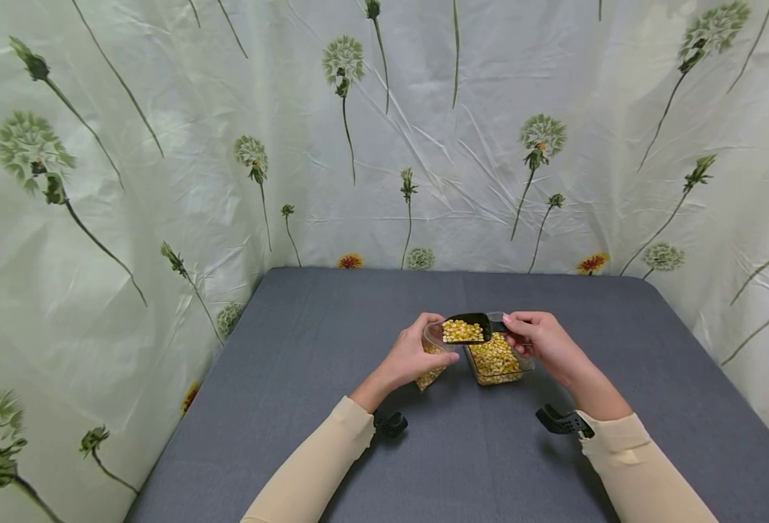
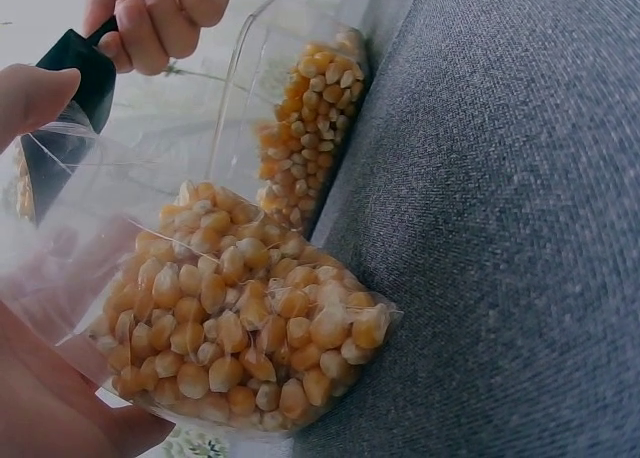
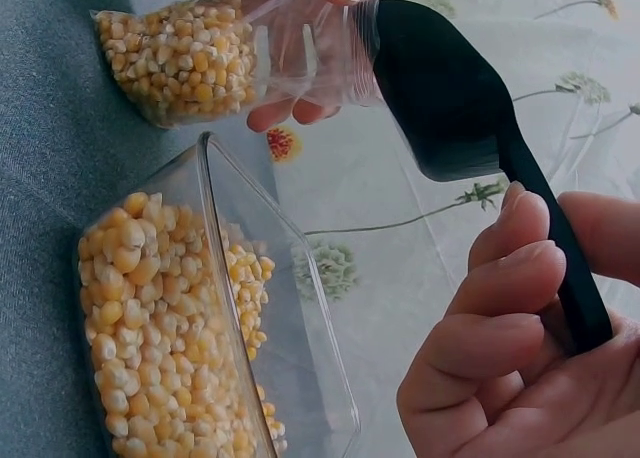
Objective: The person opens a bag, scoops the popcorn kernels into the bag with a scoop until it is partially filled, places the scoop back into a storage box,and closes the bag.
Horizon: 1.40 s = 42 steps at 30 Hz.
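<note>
My left hand (image 1: 413, 352) grips a clear plastic bag (image 2: 240, 308) around its upper part, and corn kernels fill the bag's lower part. In my right hand (image 1: 544, 341) is the handle of a black scoop (image 3: 440, 88), pinched between thumb and curled fingers. Corn kernels (image 1: 461, 331) lie in the scoop, whose front edge is at the bag's mouth. Below the scoop stands a clear rectangular container (image 3: 215, 198) holding more corn kernels (image 3: 150, 328). The scoop partly covers that container in the head view.
A grey cloth-covered table (image 1: 280, 378) lies under everything. Behind and beside it hangs a pale curtain (image 1: 417, 145) with printed dandelions. A black strap (image 1: 561, 421) is at the right wrist, another dark strap (image 1: 391, 424) at the left.
</note>
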Each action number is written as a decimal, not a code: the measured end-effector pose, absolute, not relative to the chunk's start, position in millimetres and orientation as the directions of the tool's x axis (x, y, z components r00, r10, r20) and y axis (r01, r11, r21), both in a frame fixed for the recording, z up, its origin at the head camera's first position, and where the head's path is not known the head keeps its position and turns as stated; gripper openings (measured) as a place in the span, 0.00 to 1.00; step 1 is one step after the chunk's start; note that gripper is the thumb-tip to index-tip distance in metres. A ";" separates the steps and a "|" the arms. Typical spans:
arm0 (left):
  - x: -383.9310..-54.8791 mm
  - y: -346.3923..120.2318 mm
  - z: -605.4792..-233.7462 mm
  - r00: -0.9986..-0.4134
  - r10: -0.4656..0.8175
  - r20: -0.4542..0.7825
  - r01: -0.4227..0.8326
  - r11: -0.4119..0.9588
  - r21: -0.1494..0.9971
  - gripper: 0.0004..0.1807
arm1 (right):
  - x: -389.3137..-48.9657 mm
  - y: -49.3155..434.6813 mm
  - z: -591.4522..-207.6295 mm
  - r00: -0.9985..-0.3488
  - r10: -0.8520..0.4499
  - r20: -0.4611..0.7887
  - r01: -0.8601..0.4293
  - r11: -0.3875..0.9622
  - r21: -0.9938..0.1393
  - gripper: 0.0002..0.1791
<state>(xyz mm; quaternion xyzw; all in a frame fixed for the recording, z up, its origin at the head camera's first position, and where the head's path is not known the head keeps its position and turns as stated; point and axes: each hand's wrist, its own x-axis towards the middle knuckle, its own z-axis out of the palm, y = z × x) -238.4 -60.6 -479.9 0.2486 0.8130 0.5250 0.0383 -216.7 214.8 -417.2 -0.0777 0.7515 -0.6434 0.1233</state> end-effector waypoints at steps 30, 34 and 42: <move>-235.7 -62.0 -474.1 -0.888 0.424 0.178 0.337 0.336 0.880 0.37 | -219.5 195.1 -412.2 -0.973 -0.230 -0.011 -0.054 0.275 -0.960 0.19; -235.9 -62.1 -474.9 -0.887 0.423 0.187 0.347 0.341 0.874 0.37 | -218.8 195.2 -412.2 -0.974 -0.228 -0.008 -0.057 0.277 -0.959 0.19; -236.6 -61.9 -476.0 -0.884 0.425 0.197 0.363 0.355 0.862 0.36 | -218.2 193.7 -411.9 -0.977 -0.214 0.003 -0.065 0.283 -0.957 0.17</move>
